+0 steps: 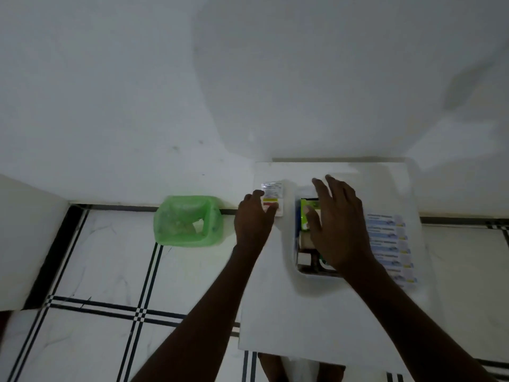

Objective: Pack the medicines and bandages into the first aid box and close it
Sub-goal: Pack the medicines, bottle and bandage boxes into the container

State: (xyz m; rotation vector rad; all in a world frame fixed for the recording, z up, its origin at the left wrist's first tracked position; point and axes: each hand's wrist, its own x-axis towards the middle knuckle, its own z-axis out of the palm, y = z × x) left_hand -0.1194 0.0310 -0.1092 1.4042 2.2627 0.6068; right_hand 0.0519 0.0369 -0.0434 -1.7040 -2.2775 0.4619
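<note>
The first aid box (300, 267), a white open tray, lies on the white table (289, 312) with a green packet (307, 213) and other small items inside. My right hand (338, 227) hovers over the box with fingers spread, holding nothing. My left hand (253, 219) rests to the left of the box, its fingertips touching a small white medicine pack (271, 195) with red and yellow marks. A strip of blue-and-white bandage packets (391, 244) lies to the right of the box.
A bin lined with a green plastic bag (188, 220) stands on the tiled floor to the left of the table, against the white wall. The floor has black grid lines. The table's front edge is near my body.
</note>
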